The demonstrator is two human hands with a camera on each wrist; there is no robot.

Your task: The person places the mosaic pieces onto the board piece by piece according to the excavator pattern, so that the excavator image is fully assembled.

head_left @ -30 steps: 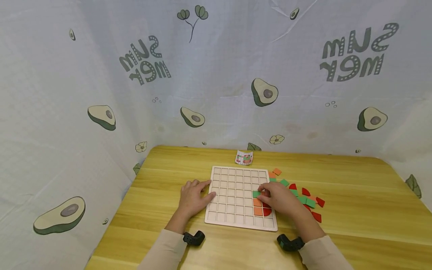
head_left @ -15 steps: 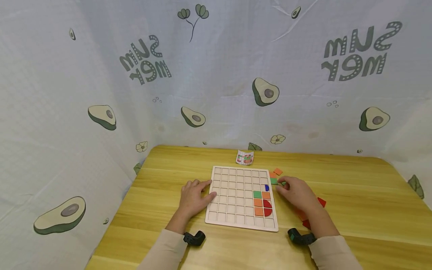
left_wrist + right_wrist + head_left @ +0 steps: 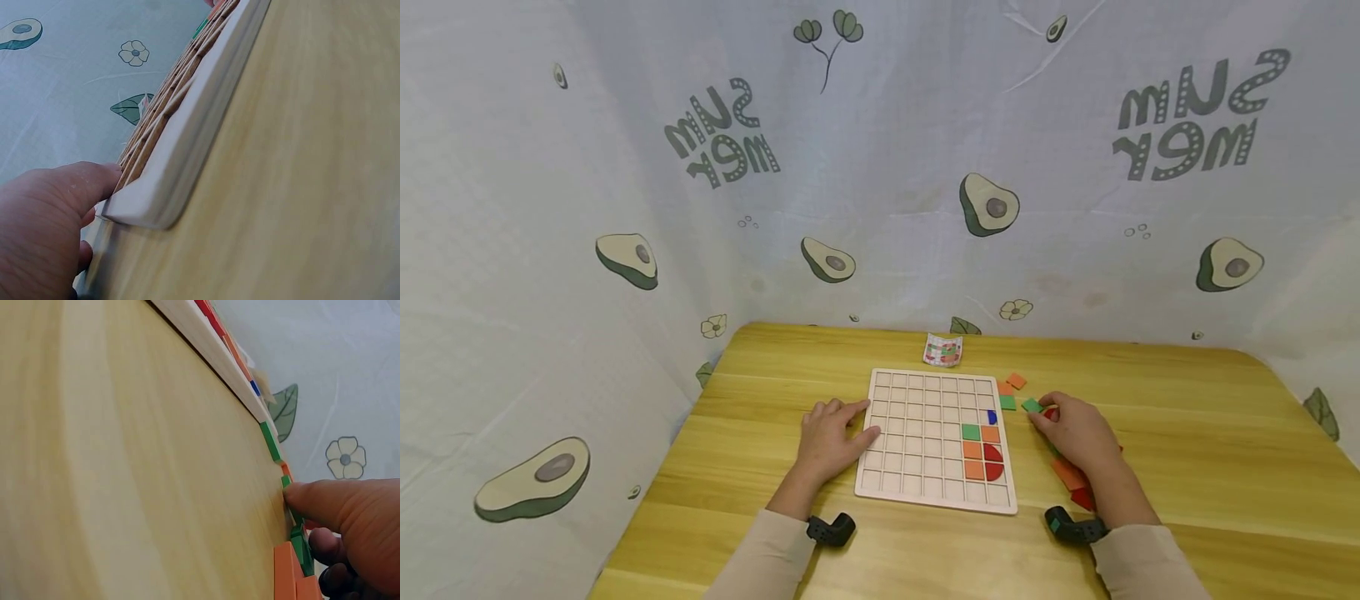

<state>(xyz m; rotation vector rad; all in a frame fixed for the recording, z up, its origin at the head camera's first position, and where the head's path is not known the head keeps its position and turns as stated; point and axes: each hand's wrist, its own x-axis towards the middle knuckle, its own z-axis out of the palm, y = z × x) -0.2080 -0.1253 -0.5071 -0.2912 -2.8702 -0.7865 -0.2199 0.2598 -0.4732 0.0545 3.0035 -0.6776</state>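
Observation:
A pale wooden grid board (image 3: 904, 467) lies on the table, with green, orange, red and blue pieces in cells along its right side. My left hand (image 3: 829, 440) rests at the board's left edge. Its thumb (image 3: 94, 181) presses on the rim by a corner in the left wrist view. To the right of the board, my right hand (image 3: 1081, 433) is low over a group of loose pieces. Its fingertips are around a red curved piece (image 3: 1051, 413), beside a green square tile (image 3: 1032, 405). In the right wrist view, the thumb (image 3: 312, 497) touches a green tile's edge; other fingers are partly hidden.
Orange tiles (image 3: 1069, 474) and a red piece (image 3: 1082, 498) lie under and beside the right wrist. Another green tile (image 3: 1007, 402) and an orange tile (image 3: 1017, 381) are by the board's upper right corner. A small patterned card (image 3: 942, 351) stands behind the board.
The right hand left the board's right side, where a blue piece now shows, and moved right to the loose pieces, passing the green tiles. The left hand stayed put.

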